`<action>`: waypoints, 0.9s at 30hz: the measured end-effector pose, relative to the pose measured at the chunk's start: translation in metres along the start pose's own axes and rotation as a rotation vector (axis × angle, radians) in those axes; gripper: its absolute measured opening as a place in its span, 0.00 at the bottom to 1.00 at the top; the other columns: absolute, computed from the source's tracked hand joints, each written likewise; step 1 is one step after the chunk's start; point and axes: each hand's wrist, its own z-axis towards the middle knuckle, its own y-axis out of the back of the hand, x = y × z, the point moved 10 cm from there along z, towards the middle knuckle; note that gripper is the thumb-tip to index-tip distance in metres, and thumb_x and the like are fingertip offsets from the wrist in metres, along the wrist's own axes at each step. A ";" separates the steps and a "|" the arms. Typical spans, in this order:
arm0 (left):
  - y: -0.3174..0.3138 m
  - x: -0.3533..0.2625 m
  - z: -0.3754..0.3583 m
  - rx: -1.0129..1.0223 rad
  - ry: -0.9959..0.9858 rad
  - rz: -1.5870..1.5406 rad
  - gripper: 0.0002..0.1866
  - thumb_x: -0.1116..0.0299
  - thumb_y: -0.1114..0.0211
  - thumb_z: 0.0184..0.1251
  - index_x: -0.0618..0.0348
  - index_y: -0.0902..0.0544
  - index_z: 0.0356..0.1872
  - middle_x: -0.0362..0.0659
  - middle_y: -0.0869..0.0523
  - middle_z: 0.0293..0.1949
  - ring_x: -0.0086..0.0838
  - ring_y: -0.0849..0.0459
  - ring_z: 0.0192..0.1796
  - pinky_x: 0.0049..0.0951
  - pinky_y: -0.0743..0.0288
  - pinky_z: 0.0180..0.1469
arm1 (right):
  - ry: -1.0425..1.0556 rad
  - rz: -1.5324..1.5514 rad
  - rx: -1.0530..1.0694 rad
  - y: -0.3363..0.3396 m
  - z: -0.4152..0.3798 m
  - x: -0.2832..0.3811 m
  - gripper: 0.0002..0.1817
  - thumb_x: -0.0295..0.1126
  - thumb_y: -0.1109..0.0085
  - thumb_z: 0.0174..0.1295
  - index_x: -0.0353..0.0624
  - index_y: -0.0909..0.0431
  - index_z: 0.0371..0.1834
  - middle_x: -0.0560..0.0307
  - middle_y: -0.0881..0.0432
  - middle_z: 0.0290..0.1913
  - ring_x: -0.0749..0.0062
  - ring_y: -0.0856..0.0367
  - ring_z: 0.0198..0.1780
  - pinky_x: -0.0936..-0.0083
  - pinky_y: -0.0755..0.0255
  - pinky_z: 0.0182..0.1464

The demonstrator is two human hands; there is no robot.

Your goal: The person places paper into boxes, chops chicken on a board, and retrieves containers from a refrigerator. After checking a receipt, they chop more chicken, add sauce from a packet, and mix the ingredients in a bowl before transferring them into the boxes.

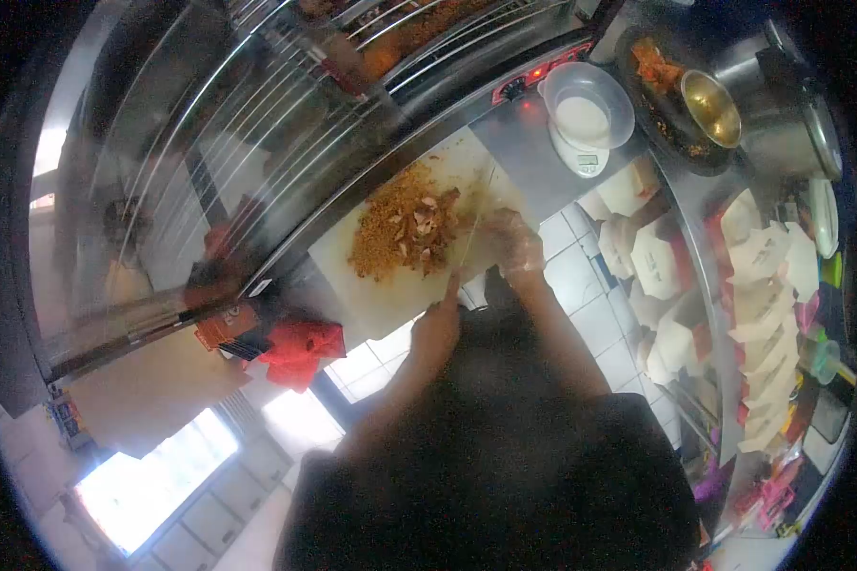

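My left hand [436, 331] is closed around the handle of a knife [473, 224], whose blade points away from me over a pale cutting board [381, 309]. Just right of the blade, my right hand [518, 246] is curled low over the board, seemingly in a clear plastic glove. Something brownish lies under its fingers, too blurred to name. Left of the blade sits a heap of chopped brown food [400, 228], with larger chunks of what looks like meat on top and fine crumbs around it.
A white digital scale [588, 164] carries a clear bowl [614, 100]. Beyond it are a dark pan [652, 124] with a metal bowl [711, 108] and a large pot [781, 105]. Open paper boxes [762, 333] line the right. A wire-rack cabinet [257, 143] borders the board; red cloth or plastic [300, 350] hangs left.
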 end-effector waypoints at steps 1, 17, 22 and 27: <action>0.004 -0.004 0.017 -0.110 -0.002 0.025 0.34 0.67 0.48 0.71 0.41 0.50 0.76 0.55 0.18 0.23 0.50 0.17 0.24 0.49 0.22 0.28 | -0.089 0.144 -0.021 -0.009 -0.004 -0.020 0.15 0.28 0.40 0.63 0.35 0.23 0.52 0.52 0.18 0.50 0.67 0.20 0.47 0.73 0.25 0.49; 0.096 0.067 -0.133 -0.197 0.393 -0.445 0.30 0.65 0.53 0.74 0.51 0.48 0.75 0.63 0.18 0.39 0.58 0.18 0.43 0.51 0.25 0.45 | 0.358 -0.322 0.260 -0.054 0.032 0.126 0.42 0.48 0.30 0.53 0.44 0.36 0.70 0.33 0.39 0.70 0.34 0.38 0.69 0.50 0.41 0.69; 0.073 0.077 -0.144 -0.198 0.463 -0.478 0.26 0.64 0.50 0.73 0.53 0.39 0.70 0.63 0.18 0.37 0.58 0.18 0.40 0.52 0.27 0.42 | 0.377 -0.236 0.305 -0.108 0.024 0.113 0.41 0.56 0.38 0.58 0.47 0.37 0.71 0.33 0.44 0.72 0.35 0.44 0.72 0.49 0.51 0.73; 0.089 0.060 -0.143 -0.254 0.316 -0.436 0.21 0.60 0.48 0.73 0.50 0.33 0.64 0.61 0.18 0.31 0.58 0.18 0.35 0.51 0.27 0.35 | 0.490 -0.292 -0.010 -0.030 0.043 0.167 0.31 0.47 0.41 0.63 0.45 0.32 0.67 0.39 0.33 0.68 0.41 0.37 0.69 0.50 0.45 0.70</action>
